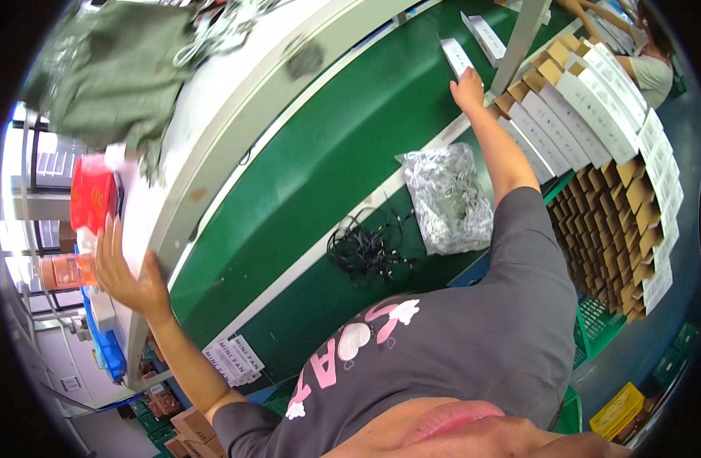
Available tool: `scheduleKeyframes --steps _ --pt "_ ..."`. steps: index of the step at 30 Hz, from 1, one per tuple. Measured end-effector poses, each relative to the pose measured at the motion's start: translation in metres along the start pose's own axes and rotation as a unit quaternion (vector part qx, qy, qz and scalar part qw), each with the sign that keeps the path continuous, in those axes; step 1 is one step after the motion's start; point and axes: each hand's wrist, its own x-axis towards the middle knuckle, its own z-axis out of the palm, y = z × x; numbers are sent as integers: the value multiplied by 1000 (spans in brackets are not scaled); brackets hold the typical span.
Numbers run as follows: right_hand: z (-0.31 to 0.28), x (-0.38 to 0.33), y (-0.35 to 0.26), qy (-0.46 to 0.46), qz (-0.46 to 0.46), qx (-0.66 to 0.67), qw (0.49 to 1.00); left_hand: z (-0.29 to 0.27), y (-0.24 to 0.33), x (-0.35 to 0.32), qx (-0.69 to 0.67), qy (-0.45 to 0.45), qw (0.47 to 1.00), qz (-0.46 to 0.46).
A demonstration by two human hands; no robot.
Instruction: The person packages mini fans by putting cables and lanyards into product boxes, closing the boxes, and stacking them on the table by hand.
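Note:
At the far right of the green conveyor belt [327, 145], my right hand [468, 90] has its fingers closed round the near end of a slim white box [456, 55]. A second slim white box [485, 40] lies just beyond it, touching neither my hand nor, as far as I can see, the first box. My left hand [129, 275] is raised at the left, by the edge of the upper shelf [213, 145], with spread fingers and nothing held. Between my arms lie a heap of black cables [369, 248] and a clear plastic bag [451, 198] with pale contents.
White boxes [564, 122] with brown open ends are stacked high at the right, beside green crates [598, 328]. Another person [648, 65] works behind them. A dark green cloth item [117, 72] and a red bag [92, 195] sit on the shelf. Printed cards [234, 359] lie lower left.

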Motion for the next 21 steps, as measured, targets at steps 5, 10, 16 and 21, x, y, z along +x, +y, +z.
scheduleKeyframes --steps 5,10,16,21 --pt "41 35 12 31 41 -119 992 -1 -2 -1 10 -37 999 14" --pt "36 6 -31 -40 -140 -30 989 2 4 5 37 -28 999 20" --pt "28 84 -22 158 -62 93 981 1 5 11 56 -36 998 15" --pt "25 155 39 135 142 -166 967 7 6 6 76 -31 997 -4"
